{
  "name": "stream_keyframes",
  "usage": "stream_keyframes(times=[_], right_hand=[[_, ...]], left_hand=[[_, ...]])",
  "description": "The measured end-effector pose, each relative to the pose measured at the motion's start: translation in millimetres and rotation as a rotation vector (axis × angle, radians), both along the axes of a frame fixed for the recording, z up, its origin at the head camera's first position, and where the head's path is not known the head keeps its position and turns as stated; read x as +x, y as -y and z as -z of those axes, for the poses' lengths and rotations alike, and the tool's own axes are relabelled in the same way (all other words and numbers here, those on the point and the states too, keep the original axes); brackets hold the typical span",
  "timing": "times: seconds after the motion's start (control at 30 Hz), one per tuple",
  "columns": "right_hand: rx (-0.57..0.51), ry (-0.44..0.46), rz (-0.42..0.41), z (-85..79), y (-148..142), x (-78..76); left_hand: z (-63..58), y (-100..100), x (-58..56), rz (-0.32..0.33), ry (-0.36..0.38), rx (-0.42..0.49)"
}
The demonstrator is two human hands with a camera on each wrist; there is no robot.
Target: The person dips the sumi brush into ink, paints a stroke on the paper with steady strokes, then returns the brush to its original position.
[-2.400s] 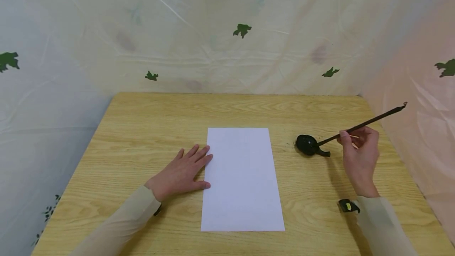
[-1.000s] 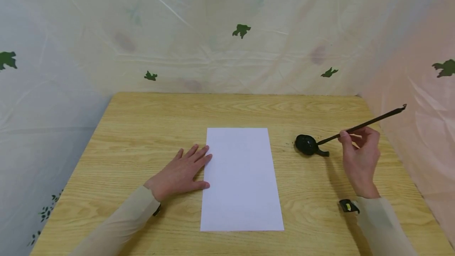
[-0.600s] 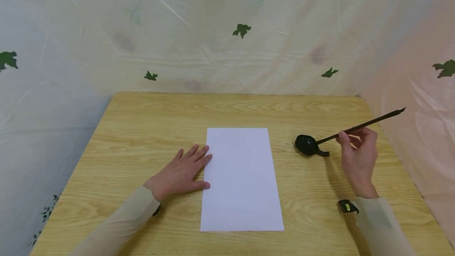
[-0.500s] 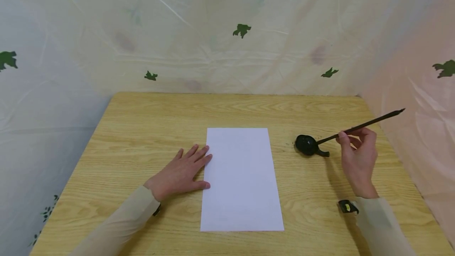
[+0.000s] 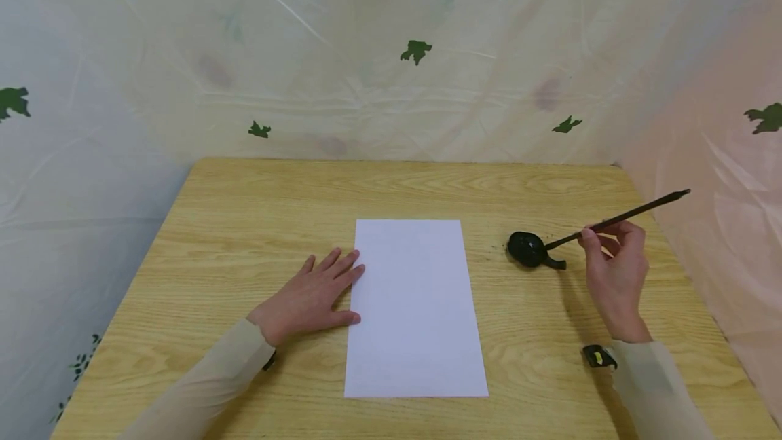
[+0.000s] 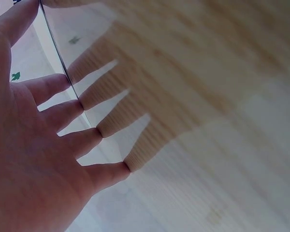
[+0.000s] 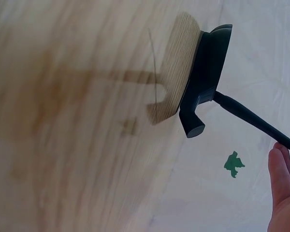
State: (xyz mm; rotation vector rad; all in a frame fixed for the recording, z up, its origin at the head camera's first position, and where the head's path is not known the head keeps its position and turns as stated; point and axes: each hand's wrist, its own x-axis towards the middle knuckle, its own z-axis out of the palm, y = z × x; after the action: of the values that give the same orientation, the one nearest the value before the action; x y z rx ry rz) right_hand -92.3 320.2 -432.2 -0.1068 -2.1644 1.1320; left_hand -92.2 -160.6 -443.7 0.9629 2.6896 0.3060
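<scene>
My left hand (image 5: 305, 301) rests flat with spread fingers, the fingertips and thumb on the left edge of a blank white sheet of paper (image 5: 415, 304). In the left wrist view, the fingertips (image 6: 113, 170) meet the glossy table surface. My right hand (image 5: 618, 273) pinches a thin dark calligraphy brush (image 5: 635, 210) between thumb and fingers. The brush slants, its far end up to the right and its lower tip at the rim of a small black ink dish (image 5: 525, 248). A short curved stub (image 7: 192, 126) sticks out of the dish's side.
The wooden table (image 5: 275, 202) has a pale curtain with green leaf shapes (image 5: 415, 53) behind it and at both sides. Small dark specks lie around the dish. Each wrist wears a black camera strap (image 5: 599, 356).
The far end of the brush has dipped and shifted a little left, with a slight leftward shift of the right hand. Left hand, paper and dish stay in place.
</scene>
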Motion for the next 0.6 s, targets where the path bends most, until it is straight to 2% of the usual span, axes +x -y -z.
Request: stream_keyframes(times=[0.3,0.6], right_hand=[[0.026,-0.004,0.008,-3.8,1.6,5.1],[-0.018,-0.04,-0.005,-8.6,2.9,5.9]], left_hand=[[0.4,0.4,-0.1,-0.001,0.005,0.004],[0.9,-0.1,-0.8,-0.001,-0.004,0.002]])
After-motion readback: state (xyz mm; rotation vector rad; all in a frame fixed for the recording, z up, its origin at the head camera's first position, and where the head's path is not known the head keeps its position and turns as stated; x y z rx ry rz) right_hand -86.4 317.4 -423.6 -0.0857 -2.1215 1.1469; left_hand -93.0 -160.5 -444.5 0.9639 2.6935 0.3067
